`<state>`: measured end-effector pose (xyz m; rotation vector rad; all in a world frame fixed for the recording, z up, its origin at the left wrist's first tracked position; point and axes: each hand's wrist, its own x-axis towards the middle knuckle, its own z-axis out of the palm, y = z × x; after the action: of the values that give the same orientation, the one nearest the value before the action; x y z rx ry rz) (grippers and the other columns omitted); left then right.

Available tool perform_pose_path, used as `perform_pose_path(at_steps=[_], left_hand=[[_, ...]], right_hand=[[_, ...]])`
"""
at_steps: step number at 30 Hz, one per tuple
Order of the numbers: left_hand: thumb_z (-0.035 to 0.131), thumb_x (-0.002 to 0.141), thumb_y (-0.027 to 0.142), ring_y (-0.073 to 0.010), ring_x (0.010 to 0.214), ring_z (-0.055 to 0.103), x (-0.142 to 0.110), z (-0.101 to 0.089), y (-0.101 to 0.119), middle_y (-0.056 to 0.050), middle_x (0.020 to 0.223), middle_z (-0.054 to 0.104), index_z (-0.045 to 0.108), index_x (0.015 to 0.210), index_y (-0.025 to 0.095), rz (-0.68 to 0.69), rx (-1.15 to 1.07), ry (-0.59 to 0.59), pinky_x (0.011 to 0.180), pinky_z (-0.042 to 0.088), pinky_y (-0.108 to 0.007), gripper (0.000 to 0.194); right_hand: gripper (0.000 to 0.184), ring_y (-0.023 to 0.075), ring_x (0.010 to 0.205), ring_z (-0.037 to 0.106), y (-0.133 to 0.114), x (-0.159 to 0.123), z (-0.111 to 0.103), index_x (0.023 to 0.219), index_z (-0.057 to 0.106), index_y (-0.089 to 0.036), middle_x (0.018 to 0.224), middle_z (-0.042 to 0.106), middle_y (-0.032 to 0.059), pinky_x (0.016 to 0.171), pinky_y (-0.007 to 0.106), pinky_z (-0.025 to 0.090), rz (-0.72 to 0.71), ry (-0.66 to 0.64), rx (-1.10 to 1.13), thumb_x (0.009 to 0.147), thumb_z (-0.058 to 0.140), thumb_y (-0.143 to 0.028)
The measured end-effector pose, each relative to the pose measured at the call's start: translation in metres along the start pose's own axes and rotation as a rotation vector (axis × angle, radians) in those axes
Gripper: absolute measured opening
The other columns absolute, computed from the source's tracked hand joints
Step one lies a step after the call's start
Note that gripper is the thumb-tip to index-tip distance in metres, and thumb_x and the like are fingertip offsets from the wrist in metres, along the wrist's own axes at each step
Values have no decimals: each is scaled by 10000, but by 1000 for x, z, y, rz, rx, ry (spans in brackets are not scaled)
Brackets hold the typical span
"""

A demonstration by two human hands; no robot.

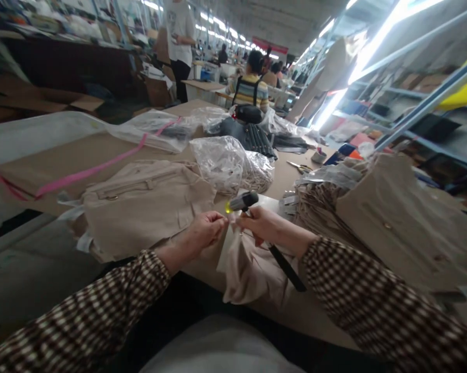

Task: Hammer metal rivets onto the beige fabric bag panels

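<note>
My left hand (pixel 204 230) is pinched closed on the edge of a pale beige fabric piece (pixel 249 272) that hangs over the table's front edge. My right hand (pixel 258 224) is closed round a grey tool with a yellow tip (pixel 241 202), held just above the fabric and close to my left fingertips. A black strap (pixel 287 268) runs down from under my right hand across the cloth. Both sleeves are brown-and-white checked.
A beige bag (pixel 143 204) lies left of my hands. Clear plastic bags (pixel 231 163) sit behind. A stack of beige pieces (pixel 392 217) fills the right. Scissors (pixel 300 167) lie farther back on the brown table (pixel 70 160). Other people work beyond.
</note>
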<state>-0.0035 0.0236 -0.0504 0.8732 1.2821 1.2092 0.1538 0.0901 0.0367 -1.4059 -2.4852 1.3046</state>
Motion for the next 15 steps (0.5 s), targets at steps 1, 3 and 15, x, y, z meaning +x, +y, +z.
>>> perform_pose_path(at_steps=[1, 3, 15], left_hand=[[638, 760, 392, -42, 359, 353, 2, -9, 1, 82, 499, 415, 551, 770, 161, 6, -23, 56, 354, 219, -146, 247], [632, 778, 328, -37, 360, 367, 4, -26, 4, 75, 515, 434, 536, 768, 159, 42, -67, 167, 351, 227, -138, 195], [454, 877, 673, -66, 435, 469, 1, 55, 34, 13, 664, 531, 563, 969, 175, -209, -444, -24, 399, 339, -157, 518]], right_hand=[[244, 80, 383, 456, 0, 10, 8, 713, 628, -176, 540, 553, -23, 366, 214, 376, -1, -31, 36, 853, 557, -363], [231, 61, 377, 429, 5, 24, 10, 784, 680, -176, 600, 598, -17, 353, 201, 371, 18, -67, 87, 837, 607, -389], [444, 70, 432, 392, 30, -19, 3, 1086, 650, -197, 674, 584, -23, 319, 183, 344, -133, 133, 423, 709, 681, -427]])
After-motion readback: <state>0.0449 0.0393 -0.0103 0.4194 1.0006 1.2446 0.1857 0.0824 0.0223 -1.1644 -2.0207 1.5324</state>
